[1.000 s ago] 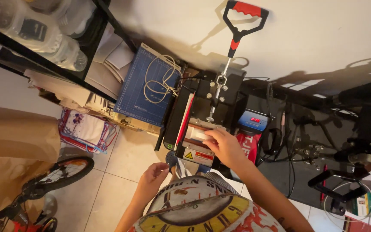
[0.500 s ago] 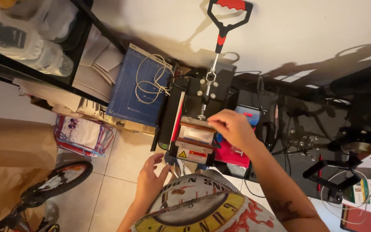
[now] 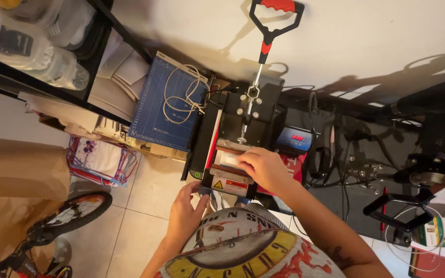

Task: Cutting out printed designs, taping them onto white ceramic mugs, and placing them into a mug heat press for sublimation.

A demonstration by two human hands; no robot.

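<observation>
Since a moment ago both hands have crept a little along the press: the right hand now lies flat over the white cylindrical mug-like piece clamped in the black heat press machine, while the left hand has come up under the machine's front edge beside the yellow-triangle warning label. Closest to me is the person's printed white shirt. Left fingers are curled against the lower front of the press, though whether they grip anything I cannot tell; right fingers are spread and bent over the white piece, touching rather than closing round it. That piece lies just under the right hand, its long axis running across the press, so the right hand is nearer. Beyond, the long lever with a red-and-black handle stands raised toward the wall. Left of it, a blue gridded cutting mat carries a loose white cord; farther left, a black shelf holds clear plastic containers, contents unclear.
</observation>
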